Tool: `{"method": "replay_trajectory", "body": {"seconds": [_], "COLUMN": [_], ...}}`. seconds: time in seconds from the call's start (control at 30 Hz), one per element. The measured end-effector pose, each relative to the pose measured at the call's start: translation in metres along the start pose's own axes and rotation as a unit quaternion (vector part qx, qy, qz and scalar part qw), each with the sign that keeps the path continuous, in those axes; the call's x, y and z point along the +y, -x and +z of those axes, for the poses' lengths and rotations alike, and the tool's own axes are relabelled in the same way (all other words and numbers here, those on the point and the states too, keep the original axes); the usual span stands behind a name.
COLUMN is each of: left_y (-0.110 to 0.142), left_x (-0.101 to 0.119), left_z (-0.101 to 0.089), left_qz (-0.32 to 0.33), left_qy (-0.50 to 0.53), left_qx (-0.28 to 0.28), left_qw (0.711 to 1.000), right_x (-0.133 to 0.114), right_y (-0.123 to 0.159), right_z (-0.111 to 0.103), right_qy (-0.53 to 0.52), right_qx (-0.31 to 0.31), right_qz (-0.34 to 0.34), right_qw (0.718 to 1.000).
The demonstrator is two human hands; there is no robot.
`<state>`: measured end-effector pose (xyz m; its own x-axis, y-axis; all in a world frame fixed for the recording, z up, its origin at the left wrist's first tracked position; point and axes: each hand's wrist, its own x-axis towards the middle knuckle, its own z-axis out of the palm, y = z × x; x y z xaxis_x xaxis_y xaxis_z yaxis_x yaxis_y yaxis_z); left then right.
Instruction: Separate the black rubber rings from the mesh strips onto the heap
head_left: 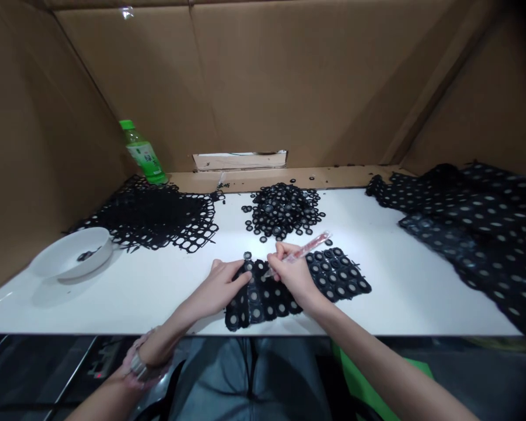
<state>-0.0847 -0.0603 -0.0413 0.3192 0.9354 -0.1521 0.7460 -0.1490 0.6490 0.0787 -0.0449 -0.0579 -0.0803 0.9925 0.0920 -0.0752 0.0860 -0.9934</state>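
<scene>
**Black perforated sheet (267, 301) worked by both hands on the desk**

The black perforated sheet is laid near the front edge of a white desk (390, 280), with grey-centred discs seated in its holes. The left hand (219, 286) is placed on it, its fingers (241, 275) laid flat and together; whether anything is gripped cannot be told. A slim translucent pink tube (302, 252) is pinched by the clenched fingers (280, 251) of the right hand (293, 275), its tip pointed toward the sheet. Beyond are placed a loose heap of black rings (283, 210), a black mesh offcut (158, 219), a round white bowl (72, 248), a green-capped plastic bottle (142, 153) and a dotted black sheet (469, 234).
</scene>
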Motion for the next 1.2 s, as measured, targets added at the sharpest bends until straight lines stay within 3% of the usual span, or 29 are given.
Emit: {"method": "replay_trajectory", "body": {"seconds": [0.13,0.37,0.5,0.8,1.2], "left_y": [-0.002,0.000,0.000,0.002,0.005], "left_x": [0.000,-0.008,-0.006,-0.011,-0.005], "left_z": [-0.003,-0.014,-0.013,0.000,-0.004], "left_qz": [-0.018,-0.046,-0.025,-0.041,-0.066], "left_qy": [-0.004,-0.036,-0.035,0.127,0.121], "left_qx": [-0.036,-0.100,-0.097,-0.078,-0.109], "left_qw": [0.999,0.993,0.994,0.988,0.984], "right_x": [0.001,0.004,0.004,0.002,0.000], "right_y": [0.014,0.016,0.017,0.019,0.023], "right_z": [0.002,0.001,0.001,0.002,0.008], "right_qy": [-0.018,0.053,0.100,0.153,0.219], "right_qx": [-0.020,-0.021,-0.035,-0.037,-0.083], "right_qz": [0.028,0.001,-0.029,-0.048,-0.103], "right_qw": [0.999,0.998,0.994,0.986,0.967]}}
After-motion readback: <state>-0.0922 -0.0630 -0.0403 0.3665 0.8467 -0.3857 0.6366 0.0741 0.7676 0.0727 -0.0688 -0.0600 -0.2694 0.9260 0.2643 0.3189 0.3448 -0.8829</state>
